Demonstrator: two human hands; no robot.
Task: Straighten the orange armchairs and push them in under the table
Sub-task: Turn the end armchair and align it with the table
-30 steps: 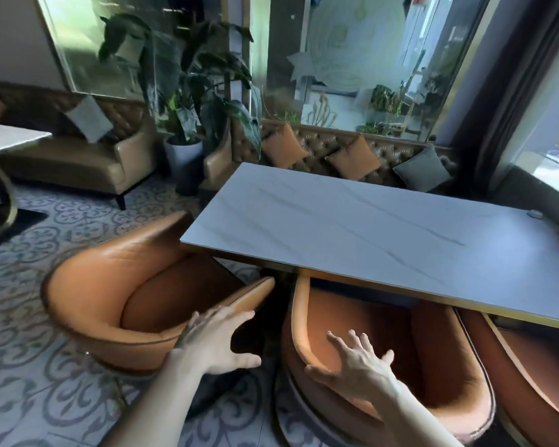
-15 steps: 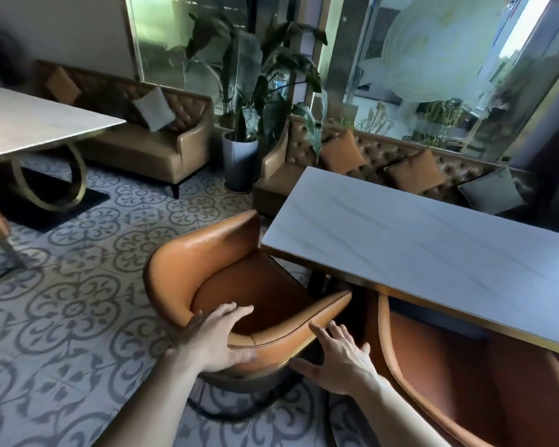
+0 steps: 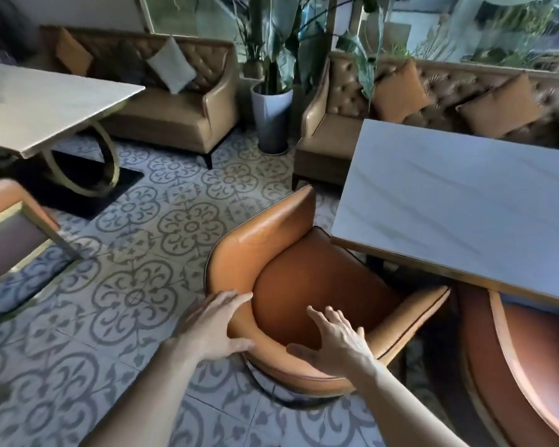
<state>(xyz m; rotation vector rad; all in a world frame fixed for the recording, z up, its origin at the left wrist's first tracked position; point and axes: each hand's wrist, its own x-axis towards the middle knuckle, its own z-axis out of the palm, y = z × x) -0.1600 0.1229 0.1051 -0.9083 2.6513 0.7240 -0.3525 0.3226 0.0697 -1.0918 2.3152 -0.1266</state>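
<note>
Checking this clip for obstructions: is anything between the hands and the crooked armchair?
Nothing visible. The left hand rests on the armchair back rim; the right hand is at the rim too.

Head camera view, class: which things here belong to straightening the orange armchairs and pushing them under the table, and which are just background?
Belongs to the job:
- turned orange armchair
- second orange armchair
- marble-top table
- left hand and right hand, both on the turned chair's back rim

Background:
- potted plant
- tufted sofas
- orange cushions
- other table
</note>
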